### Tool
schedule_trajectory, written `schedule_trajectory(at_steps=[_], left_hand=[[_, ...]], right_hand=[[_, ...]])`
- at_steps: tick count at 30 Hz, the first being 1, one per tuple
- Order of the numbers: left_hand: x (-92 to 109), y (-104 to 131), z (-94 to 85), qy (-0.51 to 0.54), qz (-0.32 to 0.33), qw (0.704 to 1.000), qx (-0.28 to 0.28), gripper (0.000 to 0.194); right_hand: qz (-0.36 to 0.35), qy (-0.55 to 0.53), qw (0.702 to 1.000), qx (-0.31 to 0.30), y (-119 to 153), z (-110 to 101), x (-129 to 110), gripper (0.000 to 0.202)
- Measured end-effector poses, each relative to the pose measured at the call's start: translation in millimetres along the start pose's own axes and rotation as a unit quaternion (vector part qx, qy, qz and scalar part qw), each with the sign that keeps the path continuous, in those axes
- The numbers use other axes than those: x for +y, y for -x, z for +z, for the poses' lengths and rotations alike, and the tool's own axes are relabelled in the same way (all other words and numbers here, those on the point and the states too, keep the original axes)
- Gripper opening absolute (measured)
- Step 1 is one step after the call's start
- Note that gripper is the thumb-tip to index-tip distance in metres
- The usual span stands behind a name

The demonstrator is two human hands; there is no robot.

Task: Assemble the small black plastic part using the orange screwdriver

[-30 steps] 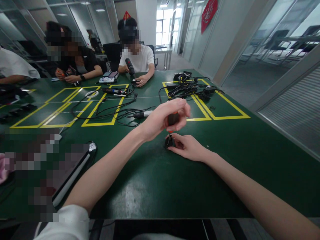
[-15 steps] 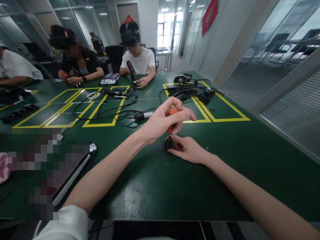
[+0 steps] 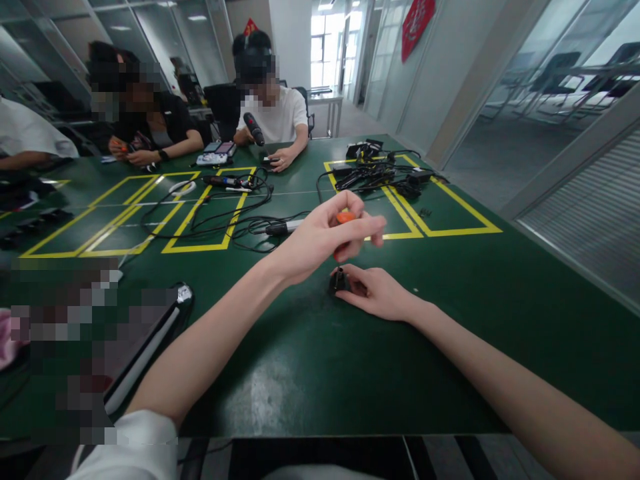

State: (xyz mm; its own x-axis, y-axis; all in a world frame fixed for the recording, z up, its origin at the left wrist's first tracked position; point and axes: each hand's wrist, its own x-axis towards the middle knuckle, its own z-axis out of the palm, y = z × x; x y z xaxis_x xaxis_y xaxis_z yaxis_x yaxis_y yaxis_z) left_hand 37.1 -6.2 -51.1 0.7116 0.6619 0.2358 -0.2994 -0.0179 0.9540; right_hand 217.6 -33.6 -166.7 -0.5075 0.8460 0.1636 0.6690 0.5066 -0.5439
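My left hand (image 3: 333, 230) is closed around the orange handle of a screwdriver (image 3: 345, 217), held upright. Its thin shaft points down at a small black part (image 3: 337, 281) on the green table (image 3: 300, 360). Fingers of my left hand hide much of the handle. My right hand (image 3: 377, 291) rests on the table and grips that black part between thumb and fingers. What the part is, I cannot make out. The screwdriver's tip seems to reach the part, though the contact is too small to see clearly.
A tangle of black cables and adapters (image 3: 373, 175) lies at the far right within yellow tape. More cables (image 3: 210, 220) and a grey-black device (image 3: 283, 228) lie left of my hands. A blurred-out device (image 3: 145, 340) is at the near left. Co-workers (image 3: 273, 110) sit across the table.
The orange handle has turned a little within my left hand, and more of the shaft shows above the black part. My right hand keeps its grip. The whole view has shifted slightly.
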Motion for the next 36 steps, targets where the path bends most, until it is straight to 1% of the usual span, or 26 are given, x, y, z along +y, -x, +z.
schedule_trajectory(at_steps=[3, 6, 10, 12, 14, 16, 17, 19, 21, 24, 27, 28, 29, 31, 33, 35, 36], left_hand=[[4, -1, -1.1, 0.012, -0.019, 1.0, -0.013, 0.027], [5, -3, -4.8, 0.029, -0.029, 0.999, -0.032, 0.03], [1, -4, -7.6, 0.019, -0.032, 0.999, -0.029, 0.025], [0, -3, -6.5, 0.018, -0.026, 0.999, -0.04, 0.029], [-1, -1, -4.5, 0.018, -0.019, 0.999, -0.046, 0.04], [-1, 0, -3.0, 0.011, -0.015, 0.999, -0.031, 0.047], [0, 0, -2.8, 0.004, -0.015, 1.0, -0.021, 0.046], [2, 0, -3.7, -0.01, -0.012, 1.0, -0.007, 0.034], [4, -1, -5.9, -0.016, -0.01, 1.0, -0.017, 0.02], [7, -2, -9.5, -0.023, -0.005, 0.999, -0.041, 0.023], [6, -2, -10.1, -0.042, -0.001, 0.998, -0.043, 0.016], [5, -2, -9.4, -0.047, 0.0, 0.998, -0.047, 0.016], [4, -1, -8.6, -0.048, 0.002, 0.997, -0.052, 0.021], [2, 0, -6.5, -0.047, 0.006, 0.997, -0.061, 0.035], [1, 1, -5.1, -0.046, -0.001, 0.997, -0.059, 0.044], [0, 1, -5.1, -0.049, -0.017, 0.998, -0.046, 0.045], [1, 1, -5.7, -0.051, -0.021, 0.998, -0.041, 0.041]], right_hand=[[-0.001, 0.006, 1.0, -0.004, 0, 0, 1, 0.022], [-0.006, 0.01, 1.0, -0.003, 0, 1, 2, 0.023], [-0.008, 0.015, 1.0, 0.005, 0, 1, 3, 0.022], [-0.005, 0.011, 1.0, 0.005, 0, 2, 3, 0.022], [-0.004, 0.001, 1.0, 0.004, 0, 2, 3, 0.021], [-0.002, -0.005, 1.0, 0.002, 0, 2, 3, 0.021], [-0.001, -0.006, 1.0, 0.001, 0, 2, 3, 0.021], [0.0, -0.006, 1.0, 0.0, -1, 1, 2, 0.022], [-0.002, -0.007, 1.0, -0.002, -1, 0, 2, 0.023], [-0.008, -0.006, 1.0, 0.0, -1, -1, 2, 0.023], [-0.01, -0.004, 1.0, 0.006, -1, -1, 2, 0.021], [-0.009, -0.006, 1.0, 0.006, -1, 0, 2, 0.021], [-0.007, -0.009, 1.0, 0.006, 0, 0, 1, 0.021], [-0.004, -0.016, 1.0, 0.009, 0, 0, 1, 0.021], [-0.004, -0.021, 1.0, 0.01, 0, 1, 1, 0.021], [-0.005, -0.021, 1.0, 0.009, 0, 1, 1, 0.02], [-0.005, -0.019, 1.0, 0.009, -1, 1, 1, 0.02]])
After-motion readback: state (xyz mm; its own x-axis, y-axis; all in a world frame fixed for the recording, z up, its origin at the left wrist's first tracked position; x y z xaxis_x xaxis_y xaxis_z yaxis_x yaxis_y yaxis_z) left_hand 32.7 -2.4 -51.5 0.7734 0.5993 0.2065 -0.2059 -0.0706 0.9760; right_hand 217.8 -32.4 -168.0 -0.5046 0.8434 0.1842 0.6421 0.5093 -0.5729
